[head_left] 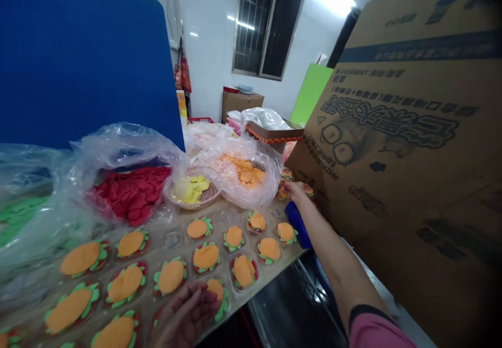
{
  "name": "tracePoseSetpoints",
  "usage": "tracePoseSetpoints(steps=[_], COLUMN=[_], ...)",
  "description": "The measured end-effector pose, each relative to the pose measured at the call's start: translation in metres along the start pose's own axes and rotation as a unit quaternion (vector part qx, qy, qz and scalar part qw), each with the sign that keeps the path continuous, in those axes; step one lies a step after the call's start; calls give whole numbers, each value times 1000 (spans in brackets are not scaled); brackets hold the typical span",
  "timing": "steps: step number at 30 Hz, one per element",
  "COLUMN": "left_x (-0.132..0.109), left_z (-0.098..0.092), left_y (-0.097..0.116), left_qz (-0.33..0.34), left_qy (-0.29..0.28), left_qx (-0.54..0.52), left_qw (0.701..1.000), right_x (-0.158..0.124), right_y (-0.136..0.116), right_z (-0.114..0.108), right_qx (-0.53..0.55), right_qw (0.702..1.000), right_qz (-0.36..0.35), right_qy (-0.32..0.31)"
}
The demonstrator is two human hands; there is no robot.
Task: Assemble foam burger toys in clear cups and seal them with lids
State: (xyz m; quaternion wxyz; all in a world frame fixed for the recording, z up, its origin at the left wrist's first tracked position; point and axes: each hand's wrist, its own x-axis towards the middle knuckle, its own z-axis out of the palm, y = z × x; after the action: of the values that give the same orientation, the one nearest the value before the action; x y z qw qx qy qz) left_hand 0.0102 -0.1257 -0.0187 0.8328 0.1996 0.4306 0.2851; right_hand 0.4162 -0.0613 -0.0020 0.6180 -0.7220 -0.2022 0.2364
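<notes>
Burgers (243,270) lay topped in near rows, far orange pieces (248,174) remained loose, my left hand (184,314) slack, my right hand (295,190) I couldn't tell.

left hand (187,314) near burger shapes (243,271); right hand (295,189) seemingly touches more.

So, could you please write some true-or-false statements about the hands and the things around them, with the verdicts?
1. The thin yellow pieces lie in a round, beige latticed basket. True.
2. The flat red pieces are loose on the table. False: they are in a clear plastic bag.
3. The left hand is beside an orange-topped burger shape. True.
4. The right hand is at the window. False: it is by small layered burger shapes near the brown printed cardboard box.
</notes>
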Motion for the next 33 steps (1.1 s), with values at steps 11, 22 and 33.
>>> tracePoseSetpoints(steps=[11,22,33], left_x=[-1,-11,-11], left_z=[22,13,12], left_y=[-23,-26,-32], left_qz=[-25,-13,-25], left_qy=[-88,-77,-93], left_qx=[28,27,30], left_qw=[995,997,995], right_x=[-115,-99,-100], right_y=[17,43,33], right_z=[-46,-1,-5], right_qx=[-620,-682,-689], right_qw=[732,707,701], right_qz=[-166,-137,-145], right_qy=[-229,-130,-113])
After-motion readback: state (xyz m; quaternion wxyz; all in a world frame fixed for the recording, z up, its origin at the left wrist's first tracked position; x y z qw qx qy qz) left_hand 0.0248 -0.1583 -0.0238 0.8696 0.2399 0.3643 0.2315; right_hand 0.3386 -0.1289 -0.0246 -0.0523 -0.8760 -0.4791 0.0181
